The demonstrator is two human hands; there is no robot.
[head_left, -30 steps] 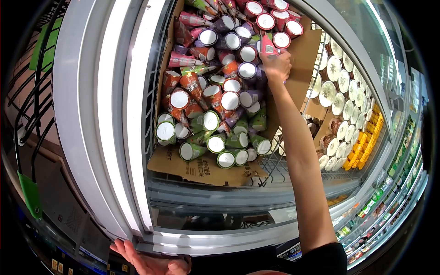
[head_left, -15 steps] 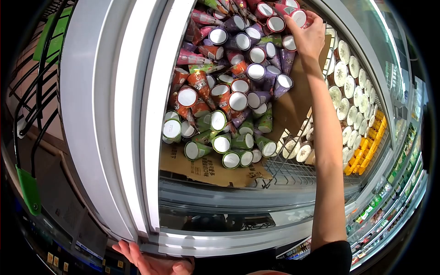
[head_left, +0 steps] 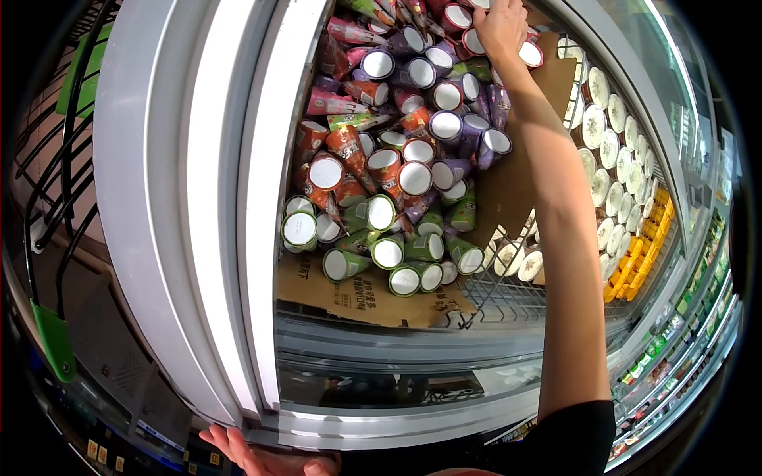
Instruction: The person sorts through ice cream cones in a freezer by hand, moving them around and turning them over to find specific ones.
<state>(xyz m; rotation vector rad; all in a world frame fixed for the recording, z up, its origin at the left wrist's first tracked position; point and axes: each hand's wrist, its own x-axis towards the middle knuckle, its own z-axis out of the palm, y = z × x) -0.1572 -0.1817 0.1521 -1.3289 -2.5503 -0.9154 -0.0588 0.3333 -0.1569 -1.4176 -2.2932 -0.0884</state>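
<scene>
The right hand (head_left: pixel 502 32) is covering cones (head_left: pixel 414 178) penned by cardboard (head_left: pixel 508 184) (grip hidden, cannot tell); the left hand (head_left: pixel 266 458), grip apart, is lying by the frame (head_left: pixel 357 428), perhaps for balance.

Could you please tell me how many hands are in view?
2: the right hand over the cones at the top, and the left hand beside the freezer frame at bottom left.

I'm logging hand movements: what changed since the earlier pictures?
The right hand moved farther into the freezer, apparently releasing a red-rimmed cone, now to its right; any new grip is hidden. The left hand stayed open by the freezer's edge; the green cones stayed put.
</scene>
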